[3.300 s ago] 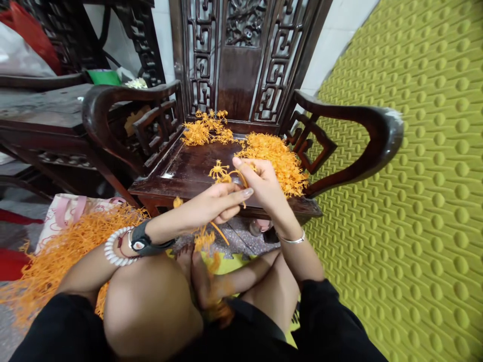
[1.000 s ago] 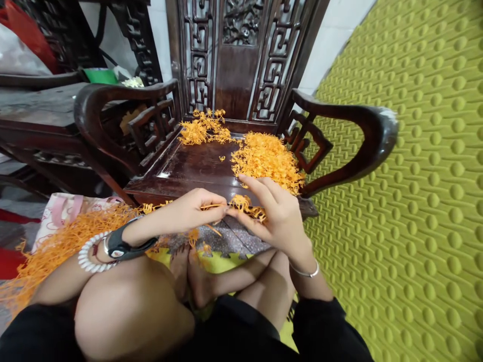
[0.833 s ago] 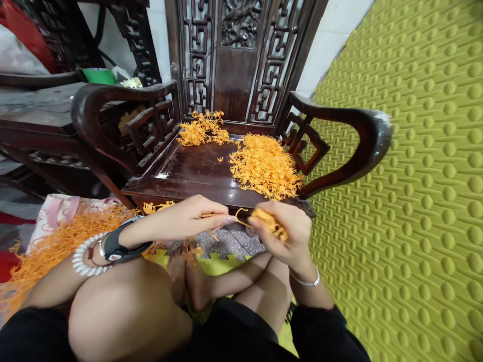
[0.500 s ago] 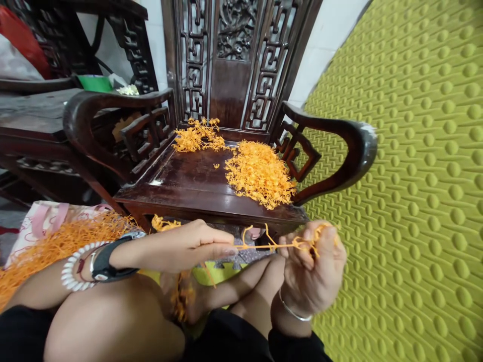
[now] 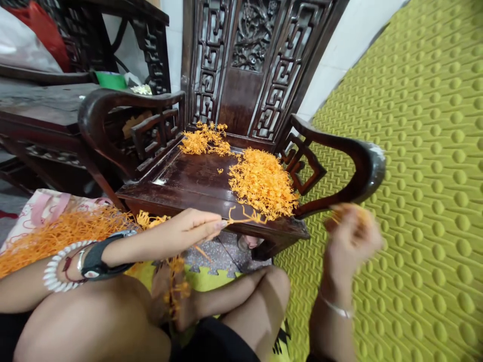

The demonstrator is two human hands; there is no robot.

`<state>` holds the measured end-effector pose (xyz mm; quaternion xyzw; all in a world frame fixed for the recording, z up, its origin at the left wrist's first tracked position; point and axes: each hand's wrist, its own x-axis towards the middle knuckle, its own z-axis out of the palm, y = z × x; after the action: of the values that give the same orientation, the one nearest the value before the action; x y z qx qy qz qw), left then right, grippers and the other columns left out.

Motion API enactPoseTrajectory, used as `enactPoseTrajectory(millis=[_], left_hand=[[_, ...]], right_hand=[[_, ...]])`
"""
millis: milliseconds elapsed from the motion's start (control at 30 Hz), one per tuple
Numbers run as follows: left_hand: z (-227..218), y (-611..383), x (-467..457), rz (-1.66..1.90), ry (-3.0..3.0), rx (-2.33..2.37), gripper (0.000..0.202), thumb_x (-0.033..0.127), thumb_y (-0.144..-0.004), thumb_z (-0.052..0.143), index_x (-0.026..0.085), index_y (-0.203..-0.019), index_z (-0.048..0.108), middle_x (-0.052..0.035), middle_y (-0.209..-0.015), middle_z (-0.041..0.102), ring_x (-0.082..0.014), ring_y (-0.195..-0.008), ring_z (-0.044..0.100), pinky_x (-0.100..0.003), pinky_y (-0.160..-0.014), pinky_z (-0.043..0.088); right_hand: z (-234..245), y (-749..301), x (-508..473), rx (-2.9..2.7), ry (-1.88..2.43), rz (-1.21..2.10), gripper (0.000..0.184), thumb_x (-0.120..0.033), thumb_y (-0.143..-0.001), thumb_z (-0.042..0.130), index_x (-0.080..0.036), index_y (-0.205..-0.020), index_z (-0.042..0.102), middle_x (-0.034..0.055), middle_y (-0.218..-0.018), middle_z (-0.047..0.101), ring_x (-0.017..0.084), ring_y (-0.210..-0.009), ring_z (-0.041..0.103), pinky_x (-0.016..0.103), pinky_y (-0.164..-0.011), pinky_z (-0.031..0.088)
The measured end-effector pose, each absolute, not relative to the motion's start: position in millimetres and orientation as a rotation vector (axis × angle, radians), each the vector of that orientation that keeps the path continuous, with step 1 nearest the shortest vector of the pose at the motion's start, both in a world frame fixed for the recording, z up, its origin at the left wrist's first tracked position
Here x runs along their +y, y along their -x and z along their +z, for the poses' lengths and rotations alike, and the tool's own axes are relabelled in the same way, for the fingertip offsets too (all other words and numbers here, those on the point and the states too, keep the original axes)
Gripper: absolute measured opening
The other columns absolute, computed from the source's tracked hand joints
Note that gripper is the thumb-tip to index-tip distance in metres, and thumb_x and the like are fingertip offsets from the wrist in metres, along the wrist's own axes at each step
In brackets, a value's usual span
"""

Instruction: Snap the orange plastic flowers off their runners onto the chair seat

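Note:
My left hand (image 5: 192,226) pinches a thin orange strand (image 5: 241,217), which trails out past the fingertips toward the front edge of the dark wooden chair seat (image 5: 181,188). My right hand (image 5: 350,239), blurred by motion, is out to the right beside the chair's armrest and holds a small orange tuft (image 5: 347,213) in its fingers. A large loose heap of orange strands (image 5: 262,183) lies on the seat, just beyond my left hand, and a smaller heap (image 5: 204,140) sits behind it.
The carved chair back (image 5: 256,65) stands ahead, and a curved armrest (image 5: 362,166) lies beside my right hand. A green dimpled mat (image 5: 415,151) covers the right. A pink bag (image 5: 41,206) with orange strands lies at left, and orange bits hang near my foot (image 5: 169,296).
My right hand has moved right and away from my left, out past the armrest, taking its orange tuft along. The strand no longer stretches between my hands. The camera view has also shifted slightly.

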<state>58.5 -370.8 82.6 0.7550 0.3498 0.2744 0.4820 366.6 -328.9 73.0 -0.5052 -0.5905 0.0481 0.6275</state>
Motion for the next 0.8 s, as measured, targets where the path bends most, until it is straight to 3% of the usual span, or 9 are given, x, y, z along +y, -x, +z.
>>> enactPoseTrajectory(millis=[133,200,267,433,533,600,667,800], left_hand=[[92.8,-56.2,-370.1,0.761,-1.862,0.902,0.041,0.044,-0.097,0.034,0.016,-0.068,0.041,0.0046,-0.063,0.036,-0.0089,-0.058,0.032,-0.022,-0.055,0.026],[97.2,-53.8,-369.2,0.736,-1.918,0.94,0.041,0.043,-0.097,0.034,0.016,-0.068,0.044,0.0043,-0.064,0.038,-0.0091,-0.059,0.034,-0.022,-0.057,0.027],[99.3,-52.6,-368.0,0.697,-1.962,0.957,0.04,0.042,-0.097,0.033,0.015,-0.069,0.046,0.0037,-0.065,0.042,-0.0093,-0.061,0.038,-0.022,-0.059,0.029],[96.0,-57.4,-365.7,0.593,-1.987,0.939,0.039,0.038,-0.097,0.036,0.014,-0.07,0.051,0.0039,-0.064,0.046,-0.0086,-0.061,0.042,-0.021,-0.061,0.032],[96.1,-58.8,-368.1,0.503,-1.991,0.941,0.038,0.038,-0.096,0.037,0.015,-0.071,0.054,0.0033,-0.065,0.051,-0.0091,-0.063,0.046,-0.021,-0.062,0.033],[99.0,-55.9,-371.1,0.46,-1.996,0.962,0.038,0.039,-0.097,0.037,0.015,-0.072,0.054,0.0036,-0.065,0.051,-0.0094,-0.063,0.046,-0.021,-0.062,0.033],[102.6,-50.2,-374.1,0.438,-2.001,1.005,0.037,0.037,-0.097,0.035,0.016,-0.073,0.053,0.0044,-0.063,0.049,-0.0095,-0.062,0.045,-0.021,-0.061,0.032],[105.9,-37.4,-377.6,0.444,-2.011,1.083,0.039,0.04,-0.098,0.032,0.017,-0.076,0.055,0.0031,-0.07,0.052,-0.0115,-0.074,0.049,-0.022,-0.07,0.034]], right_hand=[[64.9,-357.9,-234.7,-1.769,1.559,-0.098,0.034,-0.027,-0.089,0.04,-0.012,-0.112,0.059,0.0149,-0.108,0.061,0.026,-0.102,0.055,0.044,-0.092,0.044],[58.7,-351.7,-204.7,-1.81,1.694,-0.1,0.034,-0.026,-0.082,0.047,-0.005,-0.103,0.063,0.0239,-0.112,0.058,0.037,-0.112,0.05,0.057,-0.094,0.039],[49.9,-337.4,-195.0,-1.778,1.721,-0.122,0.039,-0.027,-0.08,0.048,-0.001,-0.105,0.062,0.0291,-0.122,0.052,0.043,-0.118,0.043,0.063,-0.096,0.034],[12.3,-254.1,-214.2,-2.424,1.278,-0.249,0.054,-0.034,-0.095,0.032,-0.006,-0.14,0.036,0.0171,-0.148,0.032,0.026,-0.138,0.028,0.043,-0.113,0.026],[-7.6,-207.0,-205.3,-2.721,1.146,-0.231,0.05,-0.036,-0.096,0.035,-0.017,-0.143,0.035,0.0063,-0.153,0.028,0.019,-0.142,0.02,0.037,-0.117,0.02],[-13.3,-195.3,-185.5,-2.762,1.247,-0.223,0.046,-0.034,-0.097,0.035,-0.015,-0.139,0.04,0.0094,-0.15,0.033,0.02,-0.14,0.025,0.04,-0.117,0.019],[-11.8,-199.8,-162.1,-2.758,1.442,-0.228,0.042,-0.033,-0.097,0.039,-0.012,-0.133,0.047,0.0151,-0.142,0.044,0.024,-0.132,0.039,0.047,-0.113,0.026],[8.3,-225.9,-124.5,-2.758,1.737,-0.214,0.035,-0.036,-0.091,0.055,-0.014,-0.117,0.056,0.0099,-0.12,0.057,0.022,-0.108,0.057,0.047,-0.094,0.047]])
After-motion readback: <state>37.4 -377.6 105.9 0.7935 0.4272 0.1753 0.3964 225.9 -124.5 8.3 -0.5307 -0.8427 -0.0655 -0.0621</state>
